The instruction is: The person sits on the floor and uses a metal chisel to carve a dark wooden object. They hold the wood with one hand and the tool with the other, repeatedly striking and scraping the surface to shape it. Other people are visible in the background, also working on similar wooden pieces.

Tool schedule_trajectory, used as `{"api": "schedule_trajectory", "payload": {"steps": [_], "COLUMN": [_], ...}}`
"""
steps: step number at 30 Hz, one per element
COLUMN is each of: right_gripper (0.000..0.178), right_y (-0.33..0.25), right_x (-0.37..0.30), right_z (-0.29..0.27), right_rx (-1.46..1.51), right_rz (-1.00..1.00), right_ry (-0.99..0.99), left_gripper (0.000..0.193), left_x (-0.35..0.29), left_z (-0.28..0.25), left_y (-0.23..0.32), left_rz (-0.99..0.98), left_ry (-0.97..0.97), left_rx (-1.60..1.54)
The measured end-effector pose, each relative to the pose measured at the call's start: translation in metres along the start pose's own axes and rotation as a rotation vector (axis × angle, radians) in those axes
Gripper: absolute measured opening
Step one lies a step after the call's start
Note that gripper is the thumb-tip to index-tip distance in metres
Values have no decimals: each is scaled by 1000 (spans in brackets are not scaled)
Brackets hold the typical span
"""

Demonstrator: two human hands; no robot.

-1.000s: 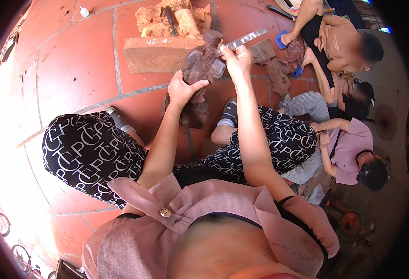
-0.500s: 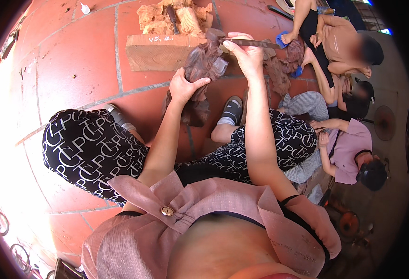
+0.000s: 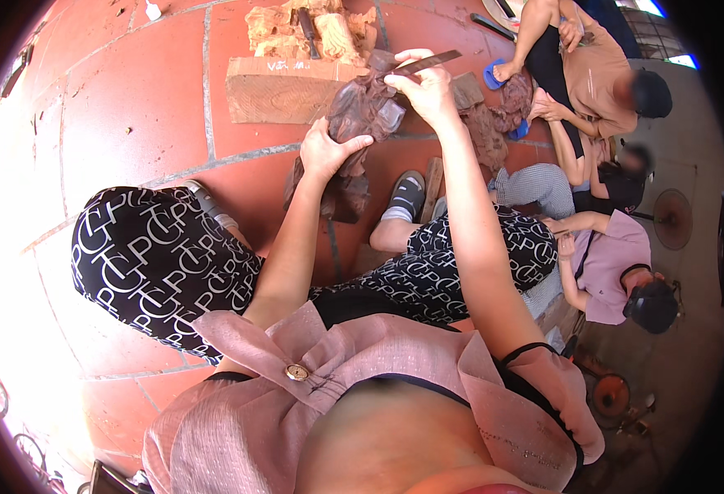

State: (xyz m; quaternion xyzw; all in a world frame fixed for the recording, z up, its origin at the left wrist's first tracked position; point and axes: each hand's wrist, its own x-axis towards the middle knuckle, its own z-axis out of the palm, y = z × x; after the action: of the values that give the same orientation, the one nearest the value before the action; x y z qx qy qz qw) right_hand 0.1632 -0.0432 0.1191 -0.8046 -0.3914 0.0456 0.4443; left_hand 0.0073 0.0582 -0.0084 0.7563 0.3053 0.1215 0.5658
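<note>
A dark reddish-brown wood carving (image 3: pixel 362 107) stands between my knees, its top uneven and knobbly. My left hand (image 3: pixel 327 153) grips its left side, thumb lying across the front. Up by the carving's top, my right hand (image 3: pixel 429 90) pinches a flat, dark file (image 3: pixel 442 61). The file slants up to the right, with its left end against or very close to the top of the carving; I cannot tell whether they touch.
Beyond the carving lies a pale wood block (image 3: pixel 267 92), with a light carved piece (image 3: pixel 341 37) and a dark-handled chisel (image 3: pixel 306 31) behind it. More reddish carved wood (image 3: pixel 484 132) sits to the right. Several people sit along the right side.
The file's right end has swung upward as my right hand turned slightly. My left hand and the carving have barely moved. The far-right person's arm has dropped toward their foot.
</note>
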Motion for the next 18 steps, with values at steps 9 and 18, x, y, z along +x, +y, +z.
{"api": "schedule_trajectory", "payload": {"steps": [9,18], "right_gripper": [34,33], "right_y": [9,14], "right_x": [-5,-8], "right_z": [9,11], "right_rx": [334,390], "right_rz": [175,172], "right_ry": [38,92], "left_gripper": [94,94], "left_x": [0,0], "left_z": [-1,1], "left_y": [1,-2], "left_rz": [-12,-4], "left_ry": [-8,-11], "left_rx": [10,18]}}
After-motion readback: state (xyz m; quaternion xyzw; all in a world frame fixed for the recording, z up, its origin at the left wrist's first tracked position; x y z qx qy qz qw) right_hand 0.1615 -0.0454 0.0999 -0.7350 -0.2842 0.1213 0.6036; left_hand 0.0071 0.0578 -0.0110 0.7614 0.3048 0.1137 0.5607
